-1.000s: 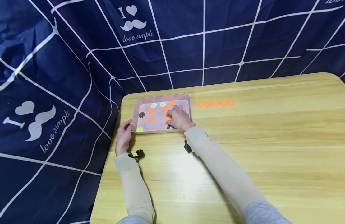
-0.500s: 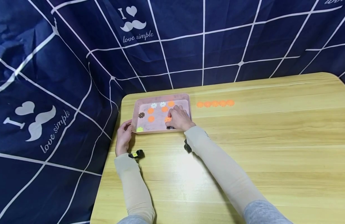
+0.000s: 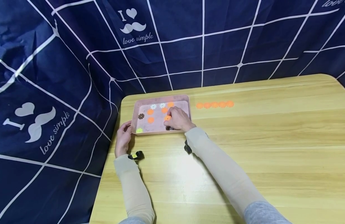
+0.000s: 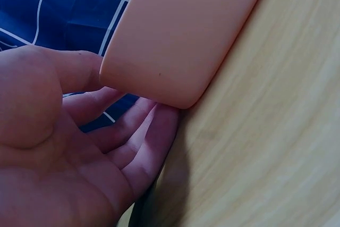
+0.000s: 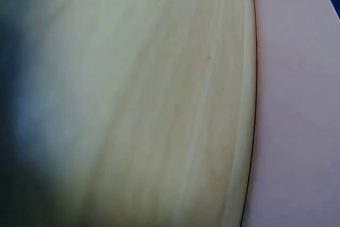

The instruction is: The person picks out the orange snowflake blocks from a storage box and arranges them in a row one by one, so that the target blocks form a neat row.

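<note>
The left hand (image 3: 123,137) grips the near left corner of a shallow pink tray (image 3: 161,133); in the left wrist view its thumb meets the rim and its other fingers bend behind the corner. Inside the tray's right part, the right hand (image 3: 179,119) has its fingers curled, with an orange flower-shaped disc (image 3: 167,118) between thumb and forefinger. A dark disc (image 3: 168,128) lies partly hidden under that hand. More discs lie flat in the tray: several orange, two white ones (image 3: 153,106), a brown one (image 3: 141,116) and a yellow-green one (image 3: 139,130). The right wrist view shows no fingers.
A row of several orange discs (image 3: 214,105) lies on the wooden table (image 3: 259,140), right of the tray. Dark blue cloth (image 3: 223,46) with white lines hangs behind the table and along its left side.
The right thumb has shifted slightly left and down beside the orange disc. The tray, the left hand and the row of discs look unmoved; the head view has tilted a little.
</note>
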The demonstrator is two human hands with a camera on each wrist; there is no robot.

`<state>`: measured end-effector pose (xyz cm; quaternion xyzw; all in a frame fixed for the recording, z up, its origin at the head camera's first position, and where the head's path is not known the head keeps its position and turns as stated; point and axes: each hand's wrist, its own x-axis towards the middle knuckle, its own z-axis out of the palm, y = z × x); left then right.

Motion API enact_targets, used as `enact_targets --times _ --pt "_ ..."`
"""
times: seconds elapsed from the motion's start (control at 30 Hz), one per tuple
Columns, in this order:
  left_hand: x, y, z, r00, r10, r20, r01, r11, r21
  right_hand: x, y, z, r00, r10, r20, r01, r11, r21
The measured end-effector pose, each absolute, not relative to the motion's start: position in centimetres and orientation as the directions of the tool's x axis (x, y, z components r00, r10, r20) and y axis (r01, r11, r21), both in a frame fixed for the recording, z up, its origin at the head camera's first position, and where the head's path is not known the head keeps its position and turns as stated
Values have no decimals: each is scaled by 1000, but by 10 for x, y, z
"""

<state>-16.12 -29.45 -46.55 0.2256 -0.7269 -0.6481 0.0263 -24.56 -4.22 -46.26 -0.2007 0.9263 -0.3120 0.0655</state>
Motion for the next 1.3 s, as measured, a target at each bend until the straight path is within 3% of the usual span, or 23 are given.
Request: enact_targets --times 0.5,0.87,1.3 --pt "-161 -294 -468 -895 -370 -251 -297 72 952 -242 -31 -452 -923 -386 -8 -225 554 -801" --pt "-160 -294 -467 -893 -368 -260 -310 82 947 -246 -14 -444 -900 -432 59 -161 204 -966" --pt "-159 -293 -465 -889 -373 -265 -315 81 946 -253 22 -440 -923 -383 36 -114 183 -977"
